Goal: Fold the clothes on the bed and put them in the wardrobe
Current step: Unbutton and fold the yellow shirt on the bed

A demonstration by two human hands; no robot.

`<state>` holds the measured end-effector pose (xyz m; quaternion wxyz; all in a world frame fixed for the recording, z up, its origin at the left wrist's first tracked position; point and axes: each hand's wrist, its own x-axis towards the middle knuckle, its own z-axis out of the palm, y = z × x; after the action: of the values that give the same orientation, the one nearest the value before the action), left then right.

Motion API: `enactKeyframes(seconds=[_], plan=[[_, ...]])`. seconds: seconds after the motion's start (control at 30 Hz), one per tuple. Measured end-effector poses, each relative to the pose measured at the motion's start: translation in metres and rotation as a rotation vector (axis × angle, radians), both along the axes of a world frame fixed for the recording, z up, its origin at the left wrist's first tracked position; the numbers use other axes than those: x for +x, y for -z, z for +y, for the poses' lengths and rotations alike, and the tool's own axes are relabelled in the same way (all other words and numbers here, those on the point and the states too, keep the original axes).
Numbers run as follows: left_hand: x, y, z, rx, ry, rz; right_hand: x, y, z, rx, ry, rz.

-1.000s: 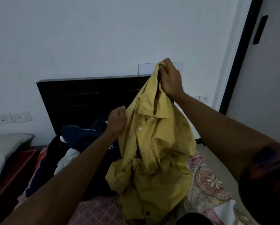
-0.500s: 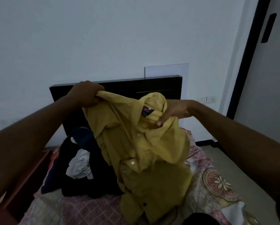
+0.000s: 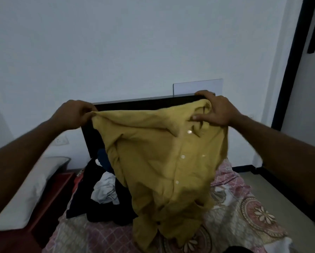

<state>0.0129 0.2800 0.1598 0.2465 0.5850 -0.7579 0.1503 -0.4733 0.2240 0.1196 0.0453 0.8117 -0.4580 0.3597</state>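
A mustard yellow button-up shirt [image 3: 164, 161] hangs in the air over the bed, spread between both hands. My left hand [image 3: 74, 114] pinches its upper left edge. My right hand [image 3: 215, 110] grips it near the collar at the upper right. The shirt's lower part droops onto the patterned bedsheet [image 3: 244, 212]. Behind it on the bed lies a heap of dark clothes [image 3: 102, 205] with a white garment [image 3: 105, 189] on top. The wardrobe is not in view.
A dark headboard [image 3: 134, 104] stands against the pale wall. At the left are a white pillow [image 3: 25, 190] and a reddish wooden ledge [image 3: 52, 198]. A dark door frame [image 3: 288, 70] rises at the right, with bare floor [image 3: 258, 181] beside the bed.
Both hands have moved apart and stretched the shirt wide. My right hand rose from the shirt's middle to its collar corner; the left moved further left.
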Motion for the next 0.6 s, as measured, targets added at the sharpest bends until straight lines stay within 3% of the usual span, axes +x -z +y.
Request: enactKeyframes(seconds=[0.07,0.13,0.27,0.4,0.5,0.6], plan=[[0.032,-0.009,0.009,-0.073,-0.143,0.154,-0.016,-0.008,0.007,-0.041,0.054,0.178],[0.053,-0.015,0.019,-0.058,-0.206,0.382,-0.018,-0.013,0.011,-0.076,0.072,0.178],[0.018,0.029,0.02,0.309,-0.071,0.302,0.017,-0.004,0.014,-0.068,-0.014,0.181],[-0.075,0.125,0.019,0.618,0.183,0.289,0.069,0.005,0.022,-0.059,-0.148,-0.008],[-0.135,0.172,0.014,0.562,0.222,0.47,0.085,-0.002,0.019,-0.037,-0.181,-0.17],[-0.161,0.197,0.013,0.527,0.198,0.507,0.085,-0.014,0.014,0.049,-0.187,-0.323]])
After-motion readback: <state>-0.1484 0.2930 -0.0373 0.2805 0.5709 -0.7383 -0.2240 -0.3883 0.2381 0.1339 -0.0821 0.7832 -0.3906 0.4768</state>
